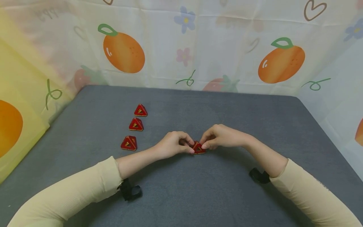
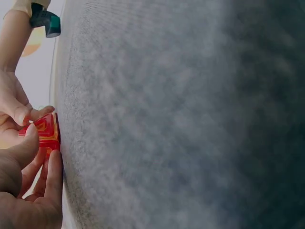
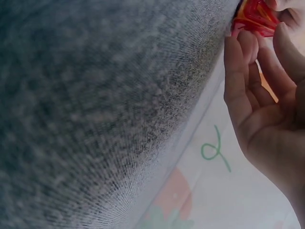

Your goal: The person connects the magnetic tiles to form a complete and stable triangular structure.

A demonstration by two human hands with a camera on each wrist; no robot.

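Observation:
A small red pyramid-shaped piece with gold lines (image 1: 198,148) sits on the grey table between both hands. My left hand (image 1: 173,145) holds its left side with the thumb in front and the fingers behind. On the opposite side my right hand (image 1: 222,137) pinches it between thumb and fingers. In the left wrist view the red pyramid (image 2: 46,130) shows a layered triangular face, partly covered by fingertips. Close to the upper right corner of the right wrist view, the same red pyramid (image 3: 257,19) touches the fingertips, its base near the table surface.
Toward the left of the grey table (image 1: 221,195) stand three similar red pyramids, the far one (image 1: 140,111), the middle one (image 1: 136,124) and the near one (image 1: 129,143), in a slanting row. A fruit-patterned curtain (image 1: 221,47) hangs along the table's back edge and sides.

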